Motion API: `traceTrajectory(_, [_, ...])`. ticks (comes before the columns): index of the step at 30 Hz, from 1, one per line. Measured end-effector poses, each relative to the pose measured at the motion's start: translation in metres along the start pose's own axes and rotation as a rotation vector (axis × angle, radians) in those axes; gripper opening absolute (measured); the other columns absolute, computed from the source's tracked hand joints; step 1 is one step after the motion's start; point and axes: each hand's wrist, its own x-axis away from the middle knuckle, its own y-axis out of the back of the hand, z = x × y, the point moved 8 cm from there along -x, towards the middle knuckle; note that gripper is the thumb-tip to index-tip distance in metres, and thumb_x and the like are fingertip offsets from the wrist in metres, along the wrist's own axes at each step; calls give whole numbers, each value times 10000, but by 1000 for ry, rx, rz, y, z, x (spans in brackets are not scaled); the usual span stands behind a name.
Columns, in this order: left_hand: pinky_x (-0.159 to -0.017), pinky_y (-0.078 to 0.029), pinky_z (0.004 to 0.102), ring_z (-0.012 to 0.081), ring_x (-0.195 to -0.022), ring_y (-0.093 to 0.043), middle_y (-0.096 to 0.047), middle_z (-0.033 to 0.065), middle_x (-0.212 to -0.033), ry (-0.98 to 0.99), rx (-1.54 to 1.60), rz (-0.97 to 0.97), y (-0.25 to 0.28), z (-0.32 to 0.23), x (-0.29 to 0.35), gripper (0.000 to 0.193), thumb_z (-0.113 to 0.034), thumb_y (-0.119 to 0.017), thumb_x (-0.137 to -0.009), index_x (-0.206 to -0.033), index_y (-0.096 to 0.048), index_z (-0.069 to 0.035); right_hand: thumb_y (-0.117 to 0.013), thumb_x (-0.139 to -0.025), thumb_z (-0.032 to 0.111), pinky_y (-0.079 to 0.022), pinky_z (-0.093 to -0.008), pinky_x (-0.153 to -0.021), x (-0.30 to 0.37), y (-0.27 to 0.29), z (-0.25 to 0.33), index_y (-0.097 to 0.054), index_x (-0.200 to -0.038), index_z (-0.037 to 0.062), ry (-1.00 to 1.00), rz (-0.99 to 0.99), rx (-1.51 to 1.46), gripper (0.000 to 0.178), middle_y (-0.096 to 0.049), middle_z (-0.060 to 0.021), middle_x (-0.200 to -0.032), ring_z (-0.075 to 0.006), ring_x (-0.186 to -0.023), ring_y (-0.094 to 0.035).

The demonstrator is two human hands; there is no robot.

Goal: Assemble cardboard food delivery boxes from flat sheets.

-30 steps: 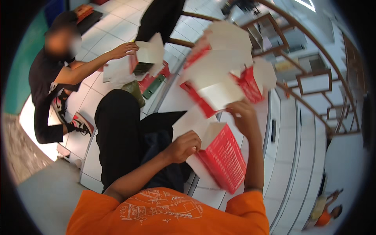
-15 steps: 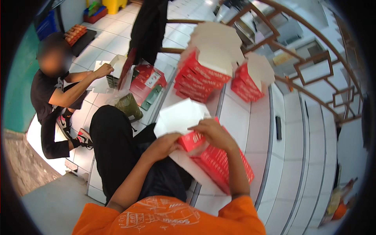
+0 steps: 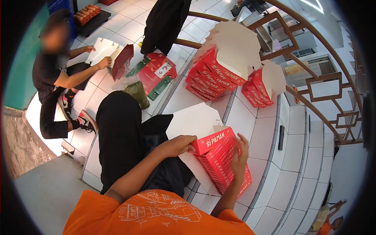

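Observation:
A red cardboard food box (image 3: 212,140) with its white lid (image 3: 192,120) raised lies on top of a tilted stack of red boxes (image 3: 222,164) beside my lap. My left hand (image 3: 181,145) pinches the box's near left corner, thumb and fingers closed on its wall. Beside the box's right end, my right hand (image 3: 239,154) has its fingers apart and holds nothing. It is over the right side of the stack; whether it touches the cardboard, I cannot tell.
Two more red box piles, a large one (image 3: 209,84) and a smaller one (image 3: 258,90), stand on the tiled steps beside a wooden railing (image 3: 313,74). Flat red-green cartons (image 3: 154,74) and a green-filled plastic bag (image 3: 137,93) lie left. A co-worker (image 3: 51,70) handles cartons there.
My right hand has let go of the box's upper edge and moved right, its fingers spreading. The box has settled lower onto the stack. My left hand keeps its hold; the view has shifted.

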Motion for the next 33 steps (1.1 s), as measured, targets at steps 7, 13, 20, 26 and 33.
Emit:
traceTrajectory(7, [-856, -532, 418, 352, -1011, -689, -677, 199, -1017, 43, 55, -224, -8, 17, -6, 215, -41, -653, -923, -1127, -597, 0, -604, -1014, 143, -320, -553, -1202, 55, -57, 28, -657, -1218, 51, 62, 125, 255, 231, -414, -225, -1575, -496, -1478, -332])
traceTrajectory(13, [-839, -494, 472, 386, -990, -663, -660, 209, -1008, -16, -99, -264, -11, 27, -17, 370, -256, -756, -897, -1139, -579, -38, -612, -983, 94, -340, -596, -1175, 57, -62, 25, -667, -1141, 35, 78, 165, 278, 178, -418, -240, -1562, -521, -1451, -363])
traceTrajectory(20, [-807, -485, 491, 408, -969, -657, -655, 200, -954, 48, -120, -506, 1, 36, -15, 339, -253, -766, -876, -1019, -569, -17, -655, -923, 99, -535, -517, -985, 46, -80, 39, -655, -1296, 100, 251, 171, 597, 373, -523, -332, -1436, -503, -1228, -585])
traceTrajectory(26, [-836, -489, 486, 391, -1005, -650, -660, 187, -971, -71, -245, -540, -2, 39, -26, 310, -202, -745, -872, -1066, -596, -11, -683, -954, 234, -438, -647, -1056, 48, -96, 24, -649, -1348, 192, 501, 130, 540, 398, -462, -313, -1506, -527, -1361, -472])
traceTrajectory(33, [-902, -487, 467, 345, -1032, -625, -647, 144, -1032, -112, -417, -389, 2, 34, -22, 299, -120, -709, -850, -1125, -632, -35, -699, -942, 315, -283, -816, -1046, 62, -119, -8, -602, -1416, 376, 445, 219, 426, 488, -326, -298, -1608, -625, -1459, -245])
